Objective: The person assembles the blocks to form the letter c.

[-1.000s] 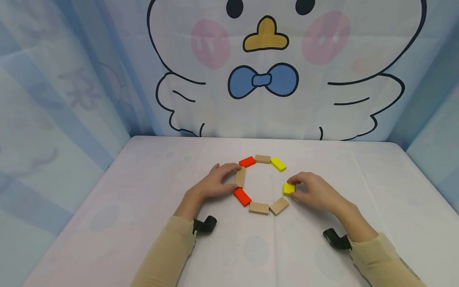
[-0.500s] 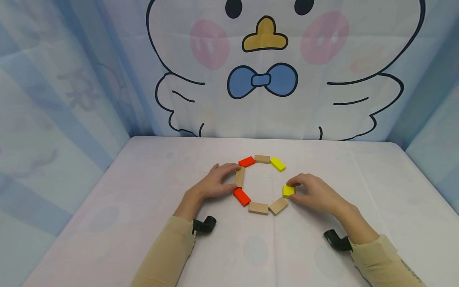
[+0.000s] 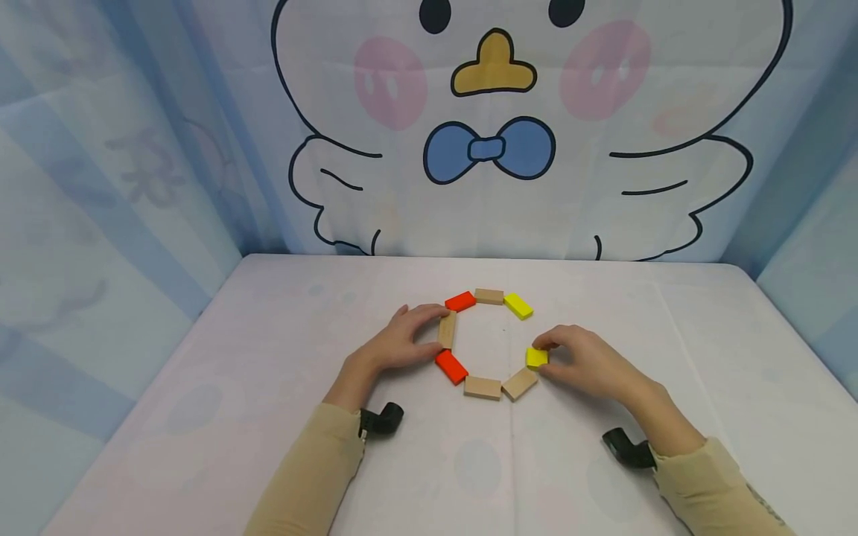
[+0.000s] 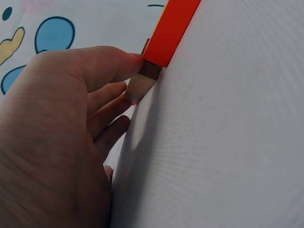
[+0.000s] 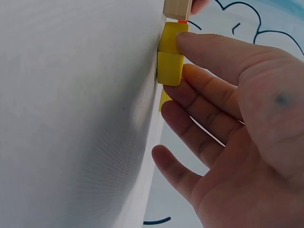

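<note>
On the white-covered table, small rectangular blocks form a ring with a gap on its right side. My left hand (image 3: pixel 400 341) pinches the plain wooden block (image 3: pixel 447 330) at the ring's left side, thumb at its near end. A red block (image 4: pixel 173 33) adjoins that end in the left wrist view. At the lower right, my right hand (image 3: pixel 590 359) pinches a yellow block (image 5: pixel 170 68) between thumb and fingers. Its near end is right at another plain wooden block (image 3: pixel 519 384). A second yellow block (image 3: pixel 518 306) lies across the gap at the upper right.
A red block (image 3: pixel 460 301) and a wooden block (image 3: pixel 489 296) make up the ring's far side. Another wooden block (image 3: pixel 482 388) lies at its near side. Behind the table hangs a curtain (image 3: pixel 496 208) with a cartoon face and blue bow tie.
My right hand has shifted the yellow block slightly toward me, closer to the lower-right wooden block. The left hand keeps its hold on the left wooden block.
</note>
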{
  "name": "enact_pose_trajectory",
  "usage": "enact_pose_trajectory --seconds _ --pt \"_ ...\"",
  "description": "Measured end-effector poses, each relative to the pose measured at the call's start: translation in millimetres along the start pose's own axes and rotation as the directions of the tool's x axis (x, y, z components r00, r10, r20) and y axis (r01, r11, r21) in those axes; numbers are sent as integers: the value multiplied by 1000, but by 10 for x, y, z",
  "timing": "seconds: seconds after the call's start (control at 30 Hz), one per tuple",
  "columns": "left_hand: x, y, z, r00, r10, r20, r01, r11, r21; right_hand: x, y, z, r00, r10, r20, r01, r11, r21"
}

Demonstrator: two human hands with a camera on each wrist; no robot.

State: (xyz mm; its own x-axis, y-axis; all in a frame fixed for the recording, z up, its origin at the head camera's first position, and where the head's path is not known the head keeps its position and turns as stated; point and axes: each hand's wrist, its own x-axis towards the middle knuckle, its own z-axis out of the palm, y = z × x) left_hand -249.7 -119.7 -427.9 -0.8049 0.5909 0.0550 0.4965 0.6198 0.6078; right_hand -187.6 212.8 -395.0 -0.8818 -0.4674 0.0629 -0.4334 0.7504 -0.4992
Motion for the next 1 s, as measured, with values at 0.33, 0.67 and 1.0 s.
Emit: enact_pose_trajectory --seconds 0.33,0.67,1.0 --pt "2 -16 2 1000 5 3 -5 1000 0 4 9 19 1000 -12 4 12 1000 -5" --pt "-1 -7 -2 1000 -3 -2 3 1000 1 0 19 18 1000 -31 -3 31 999 7" --pt "3 -2 0 1000 -17 6 17 1000 0 -4 9 12 999 -39 -5 39 999 2"
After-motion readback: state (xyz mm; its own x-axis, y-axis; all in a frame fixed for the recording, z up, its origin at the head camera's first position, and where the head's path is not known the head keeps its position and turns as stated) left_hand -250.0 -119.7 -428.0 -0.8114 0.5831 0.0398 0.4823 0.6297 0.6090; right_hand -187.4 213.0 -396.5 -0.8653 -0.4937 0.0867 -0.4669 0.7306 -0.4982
